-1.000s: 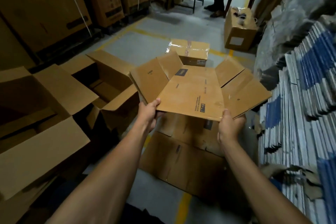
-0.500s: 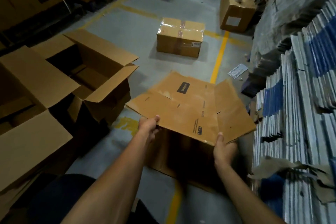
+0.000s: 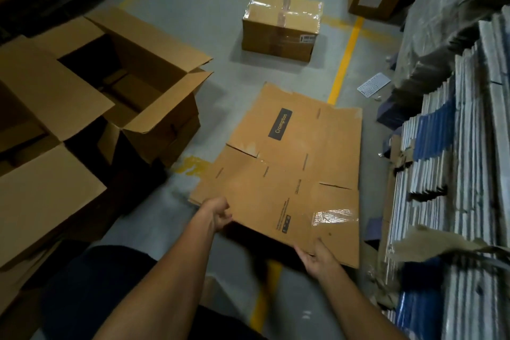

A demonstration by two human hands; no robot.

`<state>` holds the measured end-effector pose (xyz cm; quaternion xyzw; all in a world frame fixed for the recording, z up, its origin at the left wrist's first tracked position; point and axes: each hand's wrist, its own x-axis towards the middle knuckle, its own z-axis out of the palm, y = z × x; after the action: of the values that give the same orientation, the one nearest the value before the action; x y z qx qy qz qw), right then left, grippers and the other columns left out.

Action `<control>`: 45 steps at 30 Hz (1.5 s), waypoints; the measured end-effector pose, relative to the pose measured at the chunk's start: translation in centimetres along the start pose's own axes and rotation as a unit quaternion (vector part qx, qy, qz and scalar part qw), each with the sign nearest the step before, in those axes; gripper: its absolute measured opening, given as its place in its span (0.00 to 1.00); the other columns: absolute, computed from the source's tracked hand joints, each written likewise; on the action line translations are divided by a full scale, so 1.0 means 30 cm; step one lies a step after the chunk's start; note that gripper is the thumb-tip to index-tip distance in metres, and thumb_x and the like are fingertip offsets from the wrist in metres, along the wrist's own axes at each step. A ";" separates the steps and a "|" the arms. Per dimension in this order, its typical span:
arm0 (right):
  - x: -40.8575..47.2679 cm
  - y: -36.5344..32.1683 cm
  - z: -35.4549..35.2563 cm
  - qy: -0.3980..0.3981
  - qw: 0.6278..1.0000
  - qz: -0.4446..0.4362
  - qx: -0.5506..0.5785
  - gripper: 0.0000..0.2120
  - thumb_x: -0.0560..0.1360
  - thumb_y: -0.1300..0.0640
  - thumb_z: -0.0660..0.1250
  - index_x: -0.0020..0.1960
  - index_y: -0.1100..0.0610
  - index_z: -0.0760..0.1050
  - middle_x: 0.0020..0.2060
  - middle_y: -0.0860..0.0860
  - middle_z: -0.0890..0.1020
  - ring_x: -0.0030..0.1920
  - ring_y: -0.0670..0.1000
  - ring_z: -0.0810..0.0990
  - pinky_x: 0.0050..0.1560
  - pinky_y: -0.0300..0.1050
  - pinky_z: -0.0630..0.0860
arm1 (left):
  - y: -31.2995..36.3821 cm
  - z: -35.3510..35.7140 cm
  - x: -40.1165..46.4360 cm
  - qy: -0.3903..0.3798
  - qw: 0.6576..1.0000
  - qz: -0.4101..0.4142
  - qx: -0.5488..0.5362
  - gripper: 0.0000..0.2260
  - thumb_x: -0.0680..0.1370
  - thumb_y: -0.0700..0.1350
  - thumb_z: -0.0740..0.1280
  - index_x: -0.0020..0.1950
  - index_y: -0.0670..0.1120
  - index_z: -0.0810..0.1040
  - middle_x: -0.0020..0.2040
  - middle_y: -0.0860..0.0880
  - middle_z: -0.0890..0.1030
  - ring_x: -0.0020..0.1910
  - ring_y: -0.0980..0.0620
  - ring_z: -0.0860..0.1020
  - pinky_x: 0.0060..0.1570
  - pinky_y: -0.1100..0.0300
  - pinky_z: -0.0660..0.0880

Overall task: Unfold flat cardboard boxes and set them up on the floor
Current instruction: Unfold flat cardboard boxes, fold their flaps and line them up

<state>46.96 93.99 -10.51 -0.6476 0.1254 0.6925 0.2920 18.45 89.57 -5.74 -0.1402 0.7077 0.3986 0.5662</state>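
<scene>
Gripping the flat cardboard box (image 3: pixel 287 174) by its near edge, left hand (image 3: pixel 219 214) and right hand (image 3: pixel 317 258) fingers curled on it.

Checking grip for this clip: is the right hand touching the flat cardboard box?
Touching. Head view shows the right hand pinching the flat cardboard box at its near edge.

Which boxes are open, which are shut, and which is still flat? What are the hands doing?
flat box: still folded flat, held by its near edge
left hand: grips flat box
right hand: grips flat box
open boxes: set up, flaps open
taped box: sealed shut
</scene>
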 end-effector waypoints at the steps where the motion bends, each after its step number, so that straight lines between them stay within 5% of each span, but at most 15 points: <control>1: 0.013 0.007 -0.009 0.005 1.000 -0.001 -0.006 0.21 0.86 0.55 0.63 0.75 0.64 0.69 0.68 0.65 0.77 0.70 0.66 0.76 0.63 0.64 0.79 | -0.001 -0.006 0.007 -0.003 1.000 0.001 0.004 0.09 0.86 0.33 0.54 0.49 0.37 0.71 0.55 0.38 0.73 0.45 0.44 0.76 0.57 0.52 0.77; 3: 0.013 0.025 -0.013 0.010 0.998 -0.022 -0.050 0.19 0.88 0.59 0.59 0.77 0.64 0.69 0.69 0.64 0.77 0.70 0.64 0.76 0.71 0.62 0.74 | 0.012 -0.012 0.001 -0.014 1.000 0.005 0.006 0.08 0.86 0.34 0.53 0.55 0.38 0.71 0.54 0.40 0.71 0.45 0.45 0.74 0.60 0.49 0.76; 6: -0.009 0.040 0.017 0.015 0.989 -0.101 -0.106 0.21 0.88 0.64 0.53 0.80 0.65 0.63 0.76 0.64 0.70 0.69 0.62 0.74 0.77 0.59 0.68 | 0.041 -0.025 -0.002 -0.012 1.000 0.021 0.009 0.09 0.86 0.34 0.54 0.50 0.41 0.71 0.45 0.42 0.72 0.37 0.50 0.72 0.46 0.52 0.79; 10: -0.019 0.022 0.081 0.020 0.978 -0.133 -0.161 0.22 0.88 0.62 0.55 0.80 0.69 0.60 0.77 0.66 0.67 0.74 0.66 0.72 0.76 0.56 0.69 | 0.048 -0.047 -0.011 -0.013 0.999 0.028 0.027 0.09 0.86 0.35 0.57 0.49 0.40 0.73 0.53 0.40 0.76 0.40 0.51 0.78 0.53 0.53 0.77; 17: -0.116 0.059 0.277 -0.066 0.953 -0.180 -0.235 0.17 0.86 0.64 0.61 0.73 0.69 0.68 0.59 0.64 0.80 0.56 0.60 0.81 0.70 0.57 0.77 | 0.112 -0.127 -0.114 -0.076 0.995 0.053 -0.030 0.13 0.86 0.33 0.55 0.67 0.41 0.73 0.64 0.40 0.79 0.63 0.43 0.81 0.61 0.51 0.77; 23: -0.312 0.233 0.581 -0.190 0.911 -0.206 -0.303 0.04 0.86 0.64 0.61 0.58 0.62 0.74 0.44 0.59 0.81 0.46 0.56 0.83 0.46 0.47 0.83 | 0.261 -0.312 -0.214 -0.065 0.985 0.139 -0.078 0.12 0.86 0.33 0.59 0.67 0.40 0.76 0.63 0.38 0.82 0.59 0.44 0.84 0.62 0.49 0.80; 28: -0.488 0.411 0.797 -0.297 0.849 -0.230 -0.371 0.04 0.86 0.63 0.62 0.52 0.60 0.74 0.41 0.57 0.80 0.41 0.54 0.82 0.49 0.49 0.83 | 0.368 -0.497 -0.321 -0.011 0.972 0.201 -0.119 0.11 0.85 0.35 0.60 0.66 0.40 0.77 0.57 0.40 0.83 0.51 0.48 0.84 0.51 0.55 0.81; 34: -0.625 0.604 0.981 -0.364 0.750 -0.285 -0.473 0.07 0.85 0.58 0.66 0.58 0.61 0.78 0.48 0.59 0.84 0.49 0.57 0.86 0.50 0.47 0.85 | 0.445 -0.761 -0.395 0.041 0.951 0.250 -0.176 0.12 0.85 0.36 0.60 0.65 0.41 0.78 0.52 0.43 0.83 0.47 0.49 0.82 0.52 0.57 0.80; 40: -0.727 0.862 1.121 -0.403 0.649 -0.305 -0.569 0.05 0.84 0.55 0.68 0.52 0.54 0.81 0.48 0.55 0.87 0.50 0.52 0.87 0.55 0.47 0.84 | 0.439 -1.078 -0.450 0.150 0.914 0.279 -0.252 0.10 0.84 0.36 0.61 0.61 0.41 0.81 0.48 0.43 0.84 0.44 0.49 0.83 0.48 0.56 0.83; 42: -0.729 0.952 1.173 -0.392 0.625 -0.305 -0.602 0.06 0.82 0.49 0.71 0.52 0.52 0.82 0.48 0.51 0.88 0.51 0.51 0.87 0.58 0.50 0.84 | 0.419 -1.172 -0.463 0.205 0.900 0.273 -0.271 0.09 0.85 0.38 0.62 0.58 0.44 0.82 0.49 0.44 0.85 0.46 0.49 0.84 0.50 0.56 0.85; 45: -0.715 1.078 1.246 -0.364 0.591 -0.319 -0.646 0.25 0.71 0.29 0.73 0.55 0.49 0.81 0.52 0.47 0.87 0.54 0.51 0.85 0.60 0.54 0.82 | 0.376 -1.295 -0.465 0.318 0.878 0.262 -0.245 0.07 0.85 0.42 0.64 0.53 0.49 0.82 0.48 0.46 0.85 0.47 0.48 0.85 0.45 0.55 0.85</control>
<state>-2.35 83.62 8.54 -0.3592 -0.6854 0.6330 0.0208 -11.21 65.21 13.17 -0.2030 0.7402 0.6269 0.1334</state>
